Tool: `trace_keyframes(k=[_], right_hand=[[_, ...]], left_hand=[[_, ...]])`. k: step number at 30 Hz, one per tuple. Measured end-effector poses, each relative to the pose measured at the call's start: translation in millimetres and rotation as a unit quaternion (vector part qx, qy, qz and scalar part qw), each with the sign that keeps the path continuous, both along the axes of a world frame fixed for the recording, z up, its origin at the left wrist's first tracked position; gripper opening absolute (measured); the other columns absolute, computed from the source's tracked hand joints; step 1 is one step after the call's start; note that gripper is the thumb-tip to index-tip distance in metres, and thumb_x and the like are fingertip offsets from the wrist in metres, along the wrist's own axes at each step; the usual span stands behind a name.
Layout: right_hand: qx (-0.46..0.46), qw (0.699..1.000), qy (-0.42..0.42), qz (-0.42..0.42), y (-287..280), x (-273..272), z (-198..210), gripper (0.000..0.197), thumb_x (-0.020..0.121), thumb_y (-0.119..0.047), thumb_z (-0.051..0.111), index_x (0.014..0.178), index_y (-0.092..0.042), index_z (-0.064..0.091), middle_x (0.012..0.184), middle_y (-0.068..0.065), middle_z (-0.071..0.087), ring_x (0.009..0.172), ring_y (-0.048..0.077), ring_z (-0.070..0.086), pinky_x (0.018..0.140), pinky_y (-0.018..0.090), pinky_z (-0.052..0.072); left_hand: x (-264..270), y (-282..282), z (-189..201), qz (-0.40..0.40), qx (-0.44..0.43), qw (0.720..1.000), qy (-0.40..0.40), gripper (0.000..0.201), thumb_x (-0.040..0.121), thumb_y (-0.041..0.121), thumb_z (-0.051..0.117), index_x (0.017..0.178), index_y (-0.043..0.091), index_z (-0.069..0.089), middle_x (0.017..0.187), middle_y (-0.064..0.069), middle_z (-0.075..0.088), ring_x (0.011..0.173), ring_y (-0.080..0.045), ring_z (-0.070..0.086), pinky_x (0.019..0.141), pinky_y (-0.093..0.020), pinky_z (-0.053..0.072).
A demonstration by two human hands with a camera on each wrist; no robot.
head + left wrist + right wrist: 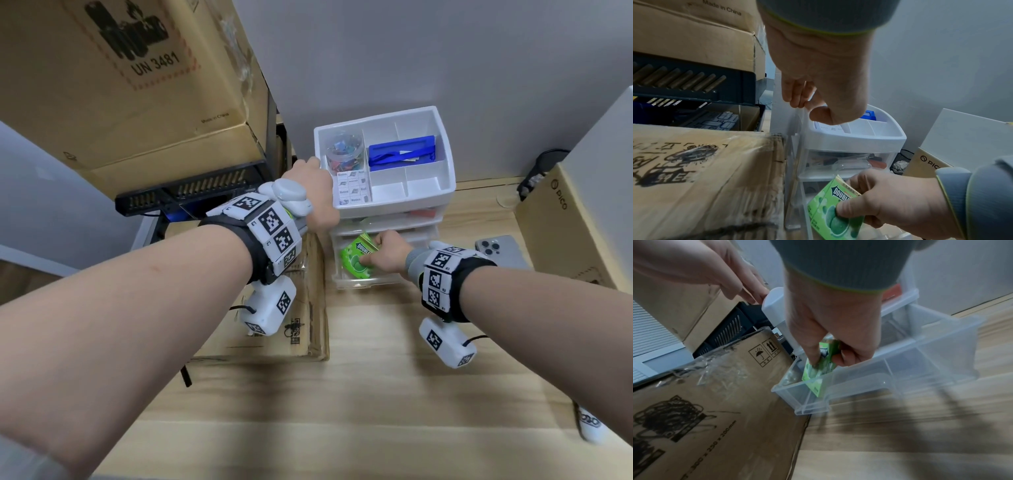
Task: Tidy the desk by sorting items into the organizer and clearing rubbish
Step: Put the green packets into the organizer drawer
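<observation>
the desk (376, 394) runs pale and wood-grained in the foreground, with a white marked object (591, 423) lying at its right edge. both forearms reach forward over it, each wrist strapped with a tracker band. the right hand (388, 251) holds a green gum box (358, 257), thumb on one face and curled fingers on the other, clamped on it; the box is tilted, its lower end inside the left front part of the clear drawer (869, 378), which stands pulled out at the bottom of the organizer (442, 192). in the right wrist view the box's lower corner sits below the drawer's front wall, against a divider. to the left a flat cardboard box (301, 329) lies beside the drawer, touching or nearly touching the organizer's side. right of the drawer, a phone (503, 251) lies face down on the desk, with a carton (561, 233) beyond it. the left hand (317, 192) is on the organizer's top left corner, fingers curled down over the rim and thumb tucked under, gripping the edge. the white top tray holds a clear jar (344, 150) of coloured clips at back left, sticky notes (352, 188) in front of it, and a blue case (402, 152) in the middle compartment. a closed drawer below the tray shows dark and red items through its front. farther left a large carton (130, 75) sits on a black rack (191, 192), against a grey wall.
</observation>
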State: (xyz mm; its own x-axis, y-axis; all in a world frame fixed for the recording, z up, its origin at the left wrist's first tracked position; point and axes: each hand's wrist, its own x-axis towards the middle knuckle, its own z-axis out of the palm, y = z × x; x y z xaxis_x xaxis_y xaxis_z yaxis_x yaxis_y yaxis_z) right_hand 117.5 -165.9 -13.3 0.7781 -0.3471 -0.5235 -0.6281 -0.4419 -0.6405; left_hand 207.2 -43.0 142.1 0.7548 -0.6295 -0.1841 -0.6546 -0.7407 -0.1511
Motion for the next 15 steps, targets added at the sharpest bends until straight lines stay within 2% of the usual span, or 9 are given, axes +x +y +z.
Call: trace_keyframes(k=[3,5,7,9,12,15], right_hand=[[0.019,1.0,-0.001,-0.022,0.0,-0.8,0.4,0.04,0.075,-0.019,0.082,0.064,-0.018,0.044,0.066,0.001,0.045,0.062,0.018,0.043,0.061,0.029,0.037],[0.03,0.998,-0.006,-0.047,-0.3,-1.7,-2.2,0.047,0.072,-0.018,0.084,0.062,-0.021,0.037,0.065,0.001,0.039,0.062,0.018,0.037,0.061,0.029,0.033],[0.027,0.998,0.006,-0.059,-0.9,-1.6,-5.0,0.033,0.073,-0.021,0.081,0.071,-0.017,0.048,0.071,0.004,0.048,0.067,0.02,0.045,0.063,0.028,0.038],[0.006,0.998,0.029,-0.052,-5.1,-2.4,-7.4,0.022,0.078,-0.022,0.075,0.084,-0.008,0.059,0.082,0.009,0.061,0.074,0.024,0.056,0.065,0.028,0.045],[0.021,0.999,0.031,-0.032,-9.2,-0.8,-5.1,0.024,0.083,-0.013,0.069,0.102,0.002,0.068,0.092,0.012,0.066,0.078,0.024,0.059,0.067,0.027,0.047],[0.032,0.998,0.022,-0.041,-6.3,3.1,-1.5,0.021,0.083,-0.004,0.065,0.103,0.003,0.067,0.094,0.016,0.069,0.078,0.027,0.066,0.064,0.031,0.055]], left_hand=[[1.9,0.6,-1.8,-0.001,-0.001,1.0,0.011,0.022,0.077,0.028,0.062,0.093,0.015,0.052,0.105,-0.006,0.044,0.092,-0.021,0.041,0.072,-0.033,0.043],[2.3,0.4,-1.9,0.001,0.002,1.0,0.013,0.021,0.076,0.027,0.061,0.091,0.015,0.051,0.102,-0.005,0.041,0.091,-0.021,0.039,0.073,-0.032,0.042],[2.5,0.9,-1.8,0.002,0.005,1.0,0.011,0.02,0.077,0.027,0.061,0.089,0.015,0.049,0.101,-0.005,0.04,0.091,-0.021,0.039,0.074,-0.032,0.043],[1.8,1.2,-1.9,0.003,0.005,1.0,0.011,0.021,0.077,0.027,0.061,0.09,0.015,0.049,0.102,-0.005,0.041,0.091,-0.021,0.04,0.074,-0.032,0.044],[1.6,0.7,-2.5,0.007,0.013,1.0,0.009,0.022,0.077,0.027,0.061,0.091,0.015,0.049,0.103,-0.005,0.041,0.092,-0.021,0.04,0.076,-0.033,0.046],[0.8,0.7,-4.2,0.009,0.014,1.0,0.008,0.022,0.077,0.027,0.06,0.091,0.014,0.049,0.101,-0.005,0.039,0.091,-0.02,0.04,0.076,-0.034,0.047]])
